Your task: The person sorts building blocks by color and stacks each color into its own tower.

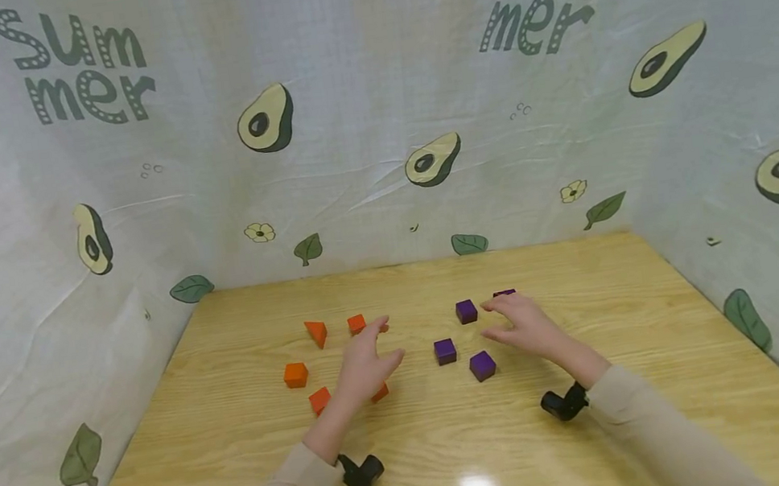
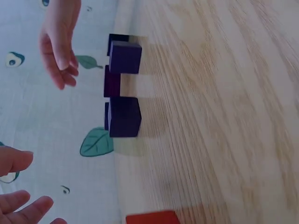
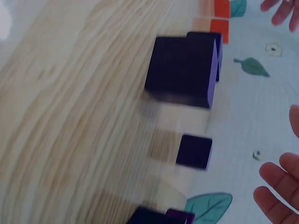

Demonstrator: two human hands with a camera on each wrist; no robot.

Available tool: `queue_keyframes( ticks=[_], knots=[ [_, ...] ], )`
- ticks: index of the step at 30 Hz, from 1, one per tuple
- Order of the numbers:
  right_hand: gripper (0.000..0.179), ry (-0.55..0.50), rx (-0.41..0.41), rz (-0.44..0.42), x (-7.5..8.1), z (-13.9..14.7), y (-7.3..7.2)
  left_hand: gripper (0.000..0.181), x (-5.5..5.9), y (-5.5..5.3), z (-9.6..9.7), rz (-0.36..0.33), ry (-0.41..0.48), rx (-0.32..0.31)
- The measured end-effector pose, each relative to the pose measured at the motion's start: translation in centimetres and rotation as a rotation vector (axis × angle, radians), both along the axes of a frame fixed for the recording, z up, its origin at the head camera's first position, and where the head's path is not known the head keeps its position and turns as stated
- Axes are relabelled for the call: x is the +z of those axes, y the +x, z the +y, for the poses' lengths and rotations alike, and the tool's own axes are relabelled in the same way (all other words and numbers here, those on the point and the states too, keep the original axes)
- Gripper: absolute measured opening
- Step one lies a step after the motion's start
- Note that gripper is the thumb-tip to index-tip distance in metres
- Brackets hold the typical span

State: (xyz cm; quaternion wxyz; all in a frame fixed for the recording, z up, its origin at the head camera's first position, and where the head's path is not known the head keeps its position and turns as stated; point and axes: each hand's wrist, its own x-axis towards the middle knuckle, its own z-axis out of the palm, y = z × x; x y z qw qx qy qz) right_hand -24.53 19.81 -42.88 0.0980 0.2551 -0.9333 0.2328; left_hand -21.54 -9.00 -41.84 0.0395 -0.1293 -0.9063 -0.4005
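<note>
My left hand (image 1: 364, 366) hovers over the group of orange-red blocks, thumb and fingers spread, holding nothing. Around it lie a wedge-like block (image 1: 317, 334), an orange cube (image 1: 295, 375), a red-orange cube (image 1: 320, 401) and a small cube (image 1: 356, 324). Another orange block (image 1: 379, 392) is partly hidden by the wrist. Apart from the blocks in the right wrist view, my right hand (image 1: 526, 327) also has loose fingers and nothing in them. Several purple cubes lie near it: one behind (image 1: 467, 311), one left (image 1: 445, 351), one in front (image 1: 482, 365), another mostly hidden (image 1: 504, 292).
The blocks lie on a light wooden table (image 1: 429, 449). A white cloth (image 1: 355, 198) printed with avocados and leaves stands at its back and both sides. A small black device (image 1: 363, 473) is on the left wrist, another (image 1: 564, 404) on the right.
</note>
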Motion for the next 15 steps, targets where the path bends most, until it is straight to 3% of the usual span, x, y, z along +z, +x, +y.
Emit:
queue_keyframes(
  ticks=[10,15],
  knots=[
    [0.044,-0.028,0.037,-0.142,-0.8,-3.1,-0.9,0.058,-2.0,-1.4,4.3,-0.102,0.042,0.033],
    [0.042,-0.016,0.056,-0.198,-1.2,-4.1,-1.1,0.054,-2.5,-1.4,5.7,-0.131,0.045,0.037]
  ],
)
